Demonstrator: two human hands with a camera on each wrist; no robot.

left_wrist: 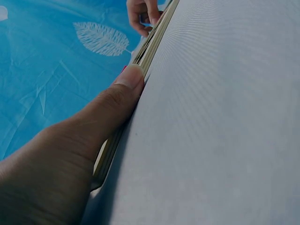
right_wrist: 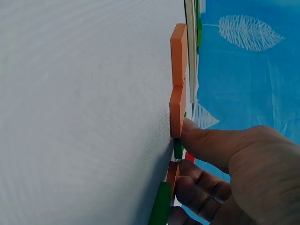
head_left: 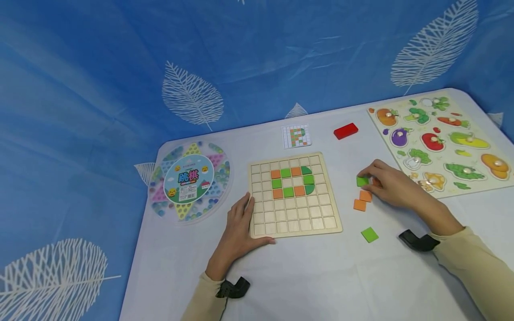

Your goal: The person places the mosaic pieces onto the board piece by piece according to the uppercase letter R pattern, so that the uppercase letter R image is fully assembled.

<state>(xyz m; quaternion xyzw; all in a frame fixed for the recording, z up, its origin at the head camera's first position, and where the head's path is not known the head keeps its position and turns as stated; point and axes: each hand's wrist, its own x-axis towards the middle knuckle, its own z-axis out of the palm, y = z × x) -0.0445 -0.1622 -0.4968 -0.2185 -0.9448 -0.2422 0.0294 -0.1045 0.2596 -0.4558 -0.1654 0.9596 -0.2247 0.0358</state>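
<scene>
right hand (head_left: 387,185) — fingers (head_left: 370,170) pinching a green tile (head_left: 362,182)

A tabletop play corner, screened by blue cloth (head_left: 281,67) printed with white leaves, which hangs behind and to the left of a table (head_left: 313,276) covered in white. What marks it as a place for games is laid out on top: a round, clear-edged game box (head_left: 188,178) with Chinese lettering, a knobbed vegetable puzzle (head_left: 441,158), a wooden grid board (head_left: 293,214), loose coloured tiles (head_left: 370,234) and a small pattern card (head_left: 296,136). Cloth blocks the view beyond (so whether this is a home, a classroom or a studio cannot be told)
</scene>
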